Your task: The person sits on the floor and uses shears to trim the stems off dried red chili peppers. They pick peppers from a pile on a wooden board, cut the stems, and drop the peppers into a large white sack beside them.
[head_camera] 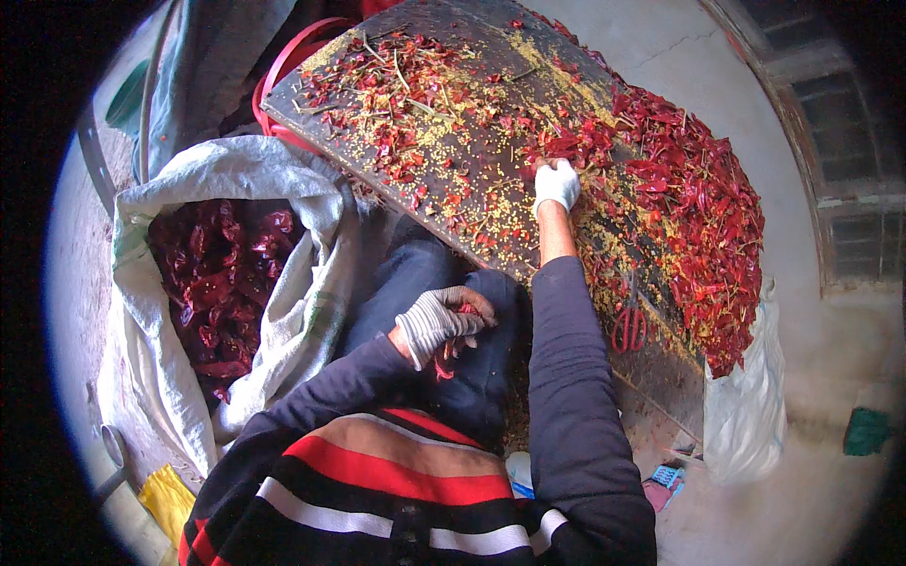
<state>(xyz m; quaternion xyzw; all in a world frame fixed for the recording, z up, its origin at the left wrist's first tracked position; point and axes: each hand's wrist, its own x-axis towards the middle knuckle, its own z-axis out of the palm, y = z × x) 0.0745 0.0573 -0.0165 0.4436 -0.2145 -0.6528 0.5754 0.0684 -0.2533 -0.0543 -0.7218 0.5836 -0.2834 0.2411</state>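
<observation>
My left hand (447,322), in a grey-and-white striped fingerless glove, is closed around dried red chili pieces (444,366) above my lap. Some of them poke out below the fingers. My right hand (557,182), in a white glove, reaches out over the dark board (488,138) and touches dried red chilies (566,143) there. Its fingers are curled, and whether they grip any chili is hidden. Yellow seeds (453,152), stems and chili scraps are strewn over the board. Along its right side lies a large heap of dried red chilies (690,177).
Left of my legs stands an open white woven sack (134,283) with whole dark red chilies (219,283) inside. Red-handled scissors (629,329) lie on the board's near right part. A white sack (743,417) hangs below the heap. Yellow plastic (168,501) lies at lower left.
</observation>
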